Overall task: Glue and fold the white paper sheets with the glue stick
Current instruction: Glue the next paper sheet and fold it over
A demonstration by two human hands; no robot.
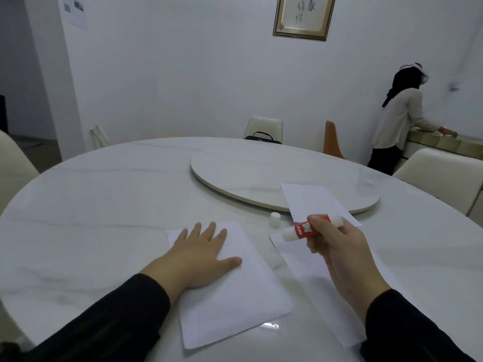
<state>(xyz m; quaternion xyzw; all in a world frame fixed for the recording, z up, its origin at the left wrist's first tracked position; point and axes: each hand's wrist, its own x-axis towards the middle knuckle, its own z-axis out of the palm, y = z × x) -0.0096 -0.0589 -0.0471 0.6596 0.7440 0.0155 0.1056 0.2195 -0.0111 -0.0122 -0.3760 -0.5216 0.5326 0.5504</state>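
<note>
A white paper sheet (235,296) lies on the round white table (104,205) in front of me. My left hand (201,253) rests flat on its upper left part, fingers straight and spread. My right hand (337,246) grips a red and white glue stick (303,229), uncapped, held above a second white sheet (295,254) to the right. The white cap (275,219) stands upright on the table beyond the two sheets. A third white sheet (313,202) lies partly on the turntable's edge.
A round white turntable (261,173) sits at the table's centre. Pale chairs (444,176) ring the table, one at the back holding a black bag (262,138), beside an orange chair (332,139). A person (400,118) stands at a counter, far right.
</note>
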